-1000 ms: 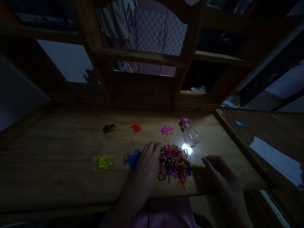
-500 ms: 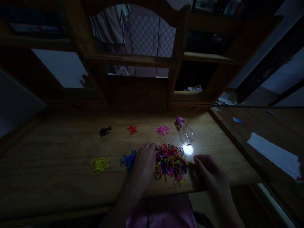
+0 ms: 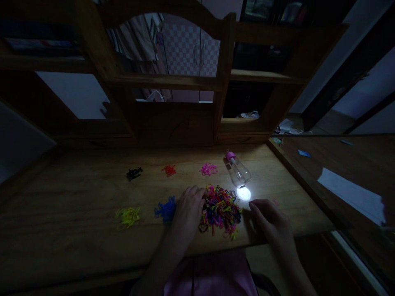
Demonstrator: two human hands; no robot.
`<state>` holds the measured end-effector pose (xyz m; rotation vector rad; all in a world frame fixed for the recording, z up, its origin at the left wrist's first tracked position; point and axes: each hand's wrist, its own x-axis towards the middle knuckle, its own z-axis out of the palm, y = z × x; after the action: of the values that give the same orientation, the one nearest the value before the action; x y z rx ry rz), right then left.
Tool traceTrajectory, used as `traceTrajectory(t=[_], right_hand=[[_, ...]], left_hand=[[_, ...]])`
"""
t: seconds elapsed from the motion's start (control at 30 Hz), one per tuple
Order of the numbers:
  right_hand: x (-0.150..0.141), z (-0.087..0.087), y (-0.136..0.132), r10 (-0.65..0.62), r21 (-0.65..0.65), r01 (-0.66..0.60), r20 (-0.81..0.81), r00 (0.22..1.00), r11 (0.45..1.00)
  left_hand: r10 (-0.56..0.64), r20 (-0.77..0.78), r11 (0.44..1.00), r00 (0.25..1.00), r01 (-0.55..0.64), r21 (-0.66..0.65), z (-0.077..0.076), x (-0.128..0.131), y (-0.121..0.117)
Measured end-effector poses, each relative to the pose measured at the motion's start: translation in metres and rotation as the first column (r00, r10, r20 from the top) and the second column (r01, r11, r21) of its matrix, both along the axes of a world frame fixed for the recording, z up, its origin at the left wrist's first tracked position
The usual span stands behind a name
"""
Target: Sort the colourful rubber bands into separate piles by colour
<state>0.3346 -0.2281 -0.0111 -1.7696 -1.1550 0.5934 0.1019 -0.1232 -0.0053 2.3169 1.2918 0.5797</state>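
A heap of mixed-colour rubber bands (image 3: 222, 211) lies on the wooden desk. Against its left side rests my left hand (image 3: 189, 209), back up, with the fingers curled down at the heap's edge; the fingertips are mostly hidden. Right of the heap, my right hand (image 3: 271, 218) hovers low with thumb and forefinger pressed together; anything between them is too small to make out. Beside my left wrist sits a pile of blue rubber bands (image 3: 166, 209), partly covered. Separate piles hold yellow bands (image 3: 128, 216), black bands (image 3: 133, 173), red bands (image 3: 169, 170) and pink bands (image 3: 208, 169).
A clear bottle (image 3: 240, 172) with a pink cap lies behind the heap, near a bright light spot (image 3: 243, 193). Wooden shelving (image 3: 173, 82) rises at the desk's back. A white paper (image 3: 352, 195) and a blue packet (image 3: 304, 153) lie on the right-hand surface.
The whole view has shifted slightly, so things appear a little further left. Both hands keep nearly the same places beside the heap, and the piles look unchanged.
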Motion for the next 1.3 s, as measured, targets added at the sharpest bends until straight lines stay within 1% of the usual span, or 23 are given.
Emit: traceTrajectory(t=[0.13, 0.23, 0.37, 0.5, 0.6, 0.73, 0.8, 0.87, 0.93, 1.07, 1.2, 1.3], right_hand=[[0.0, 0.0, 0.0, 0.009, -0.009, -0.009, -0.018, 1.0, 1.0], [0.0, -0.001, -0.001, 0.019, -0.003, -0.019, -0.037, 0.999, 1.0], [0.001, -0.002, -0.001, 0.015, -0.002, -0.015, -0.039, 0.999, 1.0], [0.0, -0.004, -0.001, 0.01, 0.003, -0.01, -0.038, 0.999, 1.0], [0.0, -0.004, -0.001, 0.012, 0.005, -0.012, -0.044, 0.999, 1.0], [-0.001, -0.004, -0.001, 0.013, -0.005, -0.013, -0.052, 0.999, 1.0], [-0.001, -0.004, -0.001, 0.015, -0.013, -0.015, -0.049, 0.999, 1.0], [0.0, -0.004, -0.001, 0.021, -0.013, -0.022, -0.043, 0.999, 1.0], [0.0, -0.003, -0.001, 0.024, -0.016, -0.025, -0.037, 0.999, 1.0], [0.0, -0.003, -0.001, 0.023, -0.022, -0.023, -0.032, 0.999, 0.999], [0.001, -0.005, -0.001, 0.029, -0.011, -0.03, -0.034, 0.999, 0.999], [0.001, -0.005, -0.001, 0.029, 0.004, -0.029, -0.026, 0.999, 1.0]], left_hand=[[-0.044, -0.058, 0.998, 0.997, 0.046, 0.034, -0.003, 0.002, -0.004], [-0.04, -0.049, 0.998, 0.998, 0.041, 0.038, -0.003, 0.002, -0.005], [-0.013, 0.062, 1.0, 0.998, 0.013, 0.005, -0.001, 0.002, -0.003], [0.057, 0.214, 0.994, 0.975, -0.035, -0.105, 0.003, 0.0, 0.003], [0.091, 0.27, 0.987, 0.958, -0.051, -0.151, 0.007, -0.002, 0.005], [0.104, 0.3, 0.994, 0.948, -0.087, -0.07, 0.011, -0.004, 0.004], [0.142, 0.304, 0.99, 0.942, -0.138, -0.033, 0.011, -0.004, 0.004], [0.189, 0.299, 0.982, 0.935, -0.187, -0.034, 0.01, -0.004, 0.005], [0.225, 0.288, 0.974, 0.931, -0.211, -0.08, 0.009, -0.005, 0.007], [0.267, 0.258, 0.954, 0.928, -0.218, -0.204, 0.007, -0.007, 0.009], [0.294, 0.257, 0.944, 0.921, -0.237, -0.231, 0.01, -0.007, 0.007], [0.268, 0.312, 0.945, 0.912, -0.185, -0.271, 0.014, -0.008, 0.006]])
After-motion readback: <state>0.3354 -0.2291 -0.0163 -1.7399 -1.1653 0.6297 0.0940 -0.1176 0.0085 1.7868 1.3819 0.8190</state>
